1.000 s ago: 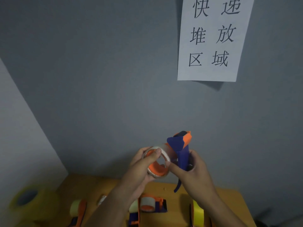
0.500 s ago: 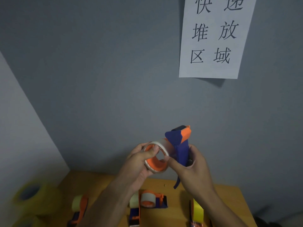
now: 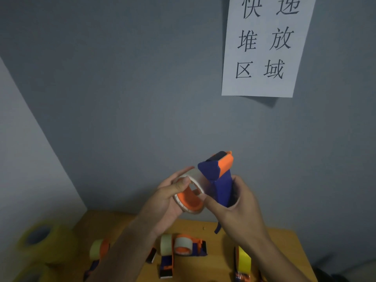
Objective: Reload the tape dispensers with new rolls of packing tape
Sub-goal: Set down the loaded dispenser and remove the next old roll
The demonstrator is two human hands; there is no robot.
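Observation:
I hold a blue and orange tape dispenser [image 3: 220, 181] up in front of the grey wall. My right hand [image 3: 236, 208] grips its blue handle from below. A clear tape roll [image 3: 198, 181] sits on the dispenser's orange hub [image 3: 188, 200]. My left hand [image 3: 169, 197] holds that roll, with the thumb over its near rim and the fingers behind it. The dispenser's orange head points upward.
A wooden table [image 3: 270, 243] lies below. On it are other dispensers: one with a clear roll [image 3: 183, 246], one at the left [image 3: 98, 249], one with yellow tape [image 3: 243, 261]. Big yellow tape rolls [image 3: 40, 241] sit at the far left. A paper sign [image 3: 262, 45] hangs on the wall.
Both hands and the dispenser have risen a little in the view. My left thumb has shifted along the roll's rim. The grip of my right hand is unchanged.

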